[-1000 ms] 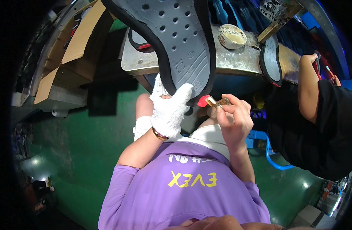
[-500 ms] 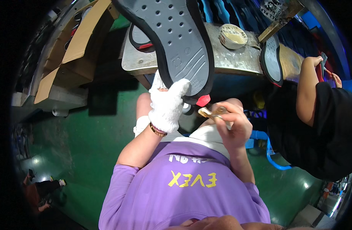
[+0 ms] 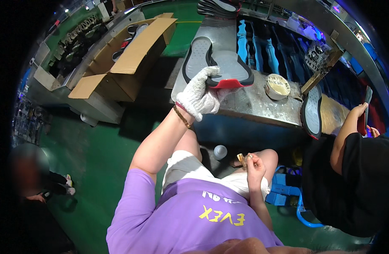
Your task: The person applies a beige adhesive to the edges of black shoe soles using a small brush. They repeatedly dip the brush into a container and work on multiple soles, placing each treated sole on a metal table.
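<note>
- The left hand (image 3: 198, 95), in a white knit glove, grips a grey sole (image 3: 232, 67) near its red end, thumb over the upper face and the other fingers mostly hidden beneath.
- The right hand (image 3: 256, 167), bare, pinches a small metal tool (image 3: 241, 159) with a pale tip between thumb and fingers, low by the knee and well apart from the sole.
- The grey sole, black-rimmed, is over the front of the metal bench (image 3: 245, 106), its red end towards the person; whether its far part touches the bench cannot be told.
- The step in hand looks like placing or shifting the sole with the left hand alone, the tool idle in the right.
- The next move seems to call for settling the sole flat before loosening the glove's grip, clear of its neighbour.
- That neighbour, a second sole (image 3: 197, 51), lies on the bench just left of the held one, partly behind the glove.
- To the right stands a round tub (image 3: 278, 87) with pale contents; beyond it, a third sole (image 3: 313, 110) hangs over the bench edge.
- At far right, a co-worker's arm (image 3: 346, 122) reaches up to a red and grey piece; a stack of soles (image 3: 218, 7) sits at the bench's far end.
</note>
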{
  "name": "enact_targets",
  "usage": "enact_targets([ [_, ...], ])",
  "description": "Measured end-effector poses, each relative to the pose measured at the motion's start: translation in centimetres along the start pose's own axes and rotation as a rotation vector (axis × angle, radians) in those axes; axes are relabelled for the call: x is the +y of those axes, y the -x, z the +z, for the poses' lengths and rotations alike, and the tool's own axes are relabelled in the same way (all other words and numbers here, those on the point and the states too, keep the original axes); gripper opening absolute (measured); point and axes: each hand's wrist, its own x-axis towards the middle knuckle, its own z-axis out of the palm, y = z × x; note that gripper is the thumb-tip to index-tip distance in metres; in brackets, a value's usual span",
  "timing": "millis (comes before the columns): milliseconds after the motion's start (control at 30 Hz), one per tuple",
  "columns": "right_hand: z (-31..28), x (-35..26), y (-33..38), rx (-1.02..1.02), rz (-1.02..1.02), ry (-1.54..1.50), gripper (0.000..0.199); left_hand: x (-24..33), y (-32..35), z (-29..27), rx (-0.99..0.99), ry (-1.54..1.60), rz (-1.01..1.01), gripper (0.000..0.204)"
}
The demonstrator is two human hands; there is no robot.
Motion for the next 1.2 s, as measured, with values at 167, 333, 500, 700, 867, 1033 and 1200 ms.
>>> enact_targets([
  [167,0.1,1.2,0.7,-0.011,0.094,0.11,0.016,-0.6,0.1,1.1,-0.028,-0.001,0.022,0.036],
  [333,-0.1,1.3,0.4,-0.018,0.133,0.16,0.017,-0.1,0.2,0.9,-0.058,0.038,-0.028,0.038],
  [500,-0.4,1.9,0.2,-0.009,0.2,0.1,0.016,-0.5,1.2,1.2,-0.134,0.003,-0.051,0.047],
  [700,0.1,1.5,0.2,-0.008,0.153,0.109,0.015,-0.4,2.1,0.1,-0.12,0.038,-0.086,0.063],
  [867,-0.2,2.4,0.0,0.018,0.089,0.096,0.015,-0.8,0.9,-0.6,0.027,-0.17,-0.09,0.037],
  [1033,-0.1,1.8,0.1,-0.004,0.177,0.137,0.016,-1.3,0.1,-4.4,0.206,-0.179,0.003,0.039],
  [1200,-0.3,3.3,-0.2,0.002,0.158,0.049,0.016,-3.8,2.5,-5.9,0.019,-0.06,0.23,0.047],
])
